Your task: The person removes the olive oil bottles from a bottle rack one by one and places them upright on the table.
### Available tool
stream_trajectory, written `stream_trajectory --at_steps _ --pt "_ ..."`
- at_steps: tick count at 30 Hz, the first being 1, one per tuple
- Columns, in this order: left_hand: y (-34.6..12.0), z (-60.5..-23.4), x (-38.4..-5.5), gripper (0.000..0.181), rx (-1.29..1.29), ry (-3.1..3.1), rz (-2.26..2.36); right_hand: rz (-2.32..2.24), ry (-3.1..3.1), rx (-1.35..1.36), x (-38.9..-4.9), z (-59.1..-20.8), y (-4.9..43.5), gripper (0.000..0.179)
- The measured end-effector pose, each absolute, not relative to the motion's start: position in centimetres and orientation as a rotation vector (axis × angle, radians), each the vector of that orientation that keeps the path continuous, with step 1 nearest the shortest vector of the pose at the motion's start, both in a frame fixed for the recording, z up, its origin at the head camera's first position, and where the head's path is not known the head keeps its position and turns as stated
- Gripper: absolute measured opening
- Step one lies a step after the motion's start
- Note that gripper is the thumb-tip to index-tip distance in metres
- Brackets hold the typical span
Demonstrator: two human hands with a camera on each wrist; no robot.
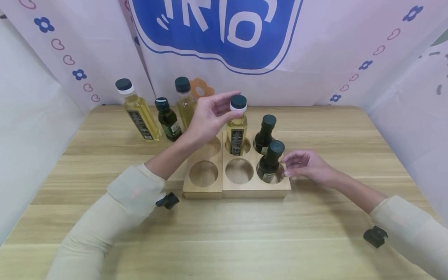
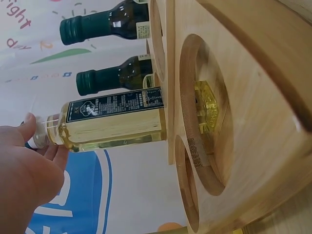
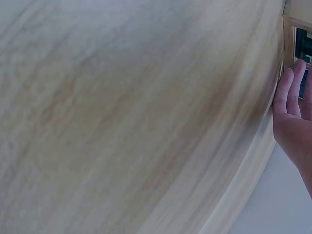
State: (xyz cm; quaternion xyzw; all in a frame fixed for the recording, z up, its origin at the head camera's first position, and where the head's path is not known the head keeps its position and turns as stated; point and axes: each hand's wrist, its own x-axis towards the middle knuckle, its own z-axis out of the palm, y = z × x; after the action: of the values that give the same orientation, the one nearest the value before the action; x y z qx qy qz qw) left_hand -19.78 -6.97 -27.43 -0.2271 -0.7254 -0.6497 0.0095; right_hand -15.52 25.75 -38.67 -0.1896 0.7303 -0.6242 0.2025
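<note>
My left hand (image 1: 210,116) pinches the neck of a clear oil bottle (image 1: 237,132) just at its dark green cap and white collar. The bottle stands upright, its base down in a back hole of the wooden bottle rack (image 1: 257,192). In the left wrist view the thumb and fingers of the left hand (image 2: 36,170) wrap the neck. At the rack's right end is my right hand (image 1: 308,167), fingers loosely bent beside a dark bottle (image 1: 269,165); whether it touches the rack I cannot tell. Another dark bottle (image 1: 265,134) sits in the hole behind.
Left of the rack stand a tall clear oil bottle (image 1: 141,116), a small dark bottle (image 1: 169,120) and another clear oil bottle (image 1: 186,105), partly hidden by my left arm. A printed white cloth (image 1: 315,85) hangs behind the wooden table (image 1: 224,245).
</note>
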Motion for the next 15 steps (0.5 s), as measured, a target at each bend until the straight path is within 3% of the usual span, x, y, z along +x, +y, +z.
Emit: stream_trajectory --at_steps 15 --pt "-6.74 -27.17 -19.67 0.049 -0.665 -2.224 -2.069 -1.750 2.038 -0.518 -15.52 -38.68 25.75 0.038"
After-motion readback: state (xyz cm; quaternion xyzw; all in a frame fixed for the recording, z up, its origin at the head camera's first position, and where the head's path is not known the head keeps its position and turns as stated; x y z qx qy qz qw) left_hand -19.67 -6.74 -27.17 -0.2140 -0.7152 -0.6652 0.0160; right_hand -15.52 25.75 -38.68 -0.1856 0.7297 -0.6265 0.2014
